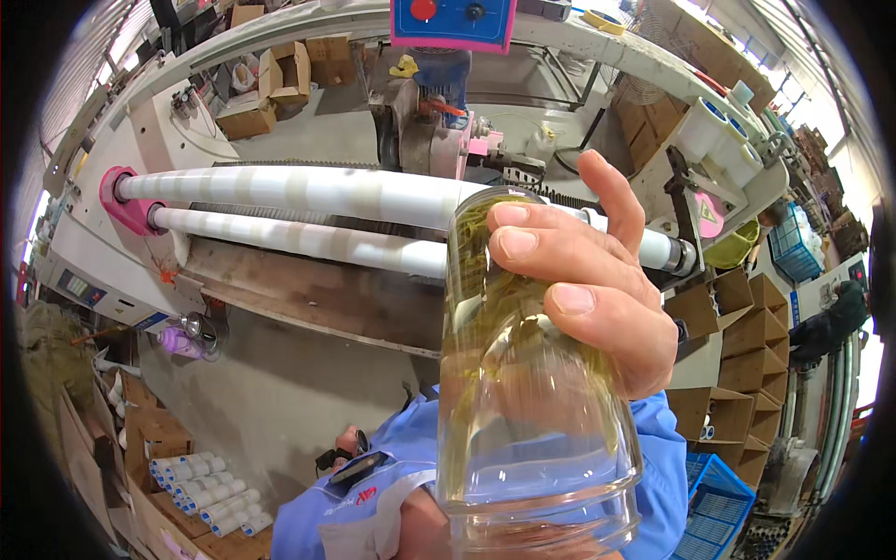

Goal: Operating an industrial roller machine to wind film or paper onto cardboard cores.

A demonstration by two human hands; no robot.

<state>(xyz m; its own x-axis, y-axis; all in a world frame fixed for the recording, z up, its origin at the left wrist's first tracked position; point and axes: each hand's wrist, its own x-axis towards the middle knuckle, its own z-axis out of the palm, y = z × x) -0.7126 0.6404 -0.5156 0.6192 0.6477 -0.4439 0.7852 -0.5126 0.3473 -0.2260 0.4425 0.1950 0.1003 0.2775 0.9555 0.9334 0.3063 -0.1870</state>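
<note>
A clear glass bottle [532, 401] with a threaded neck fills the middle of the view, very close. It is tipped up, its base away from me and its neck toward the lower edge. Yellowish liquid and green leaves, like tea, show inside. My right hand [616, 289] is closed round the base end from the right; three fingertips press on the glass, while the little finger sticks up. My left hand [348, 442] is low at my left side beside my blue sleeve, small and partly hidden, with a dark band near it. Its fingers cannot be made out.
Two long white rollers [308, 194] run across a machine ahead, partly behind the bottle. A pink-framed control box [452, 23] stands at the top. White rolls [210, 490] lie in a carton at lower left. Cartons [723, 411] and a blue crate [709, 509] stand at right.
</note>
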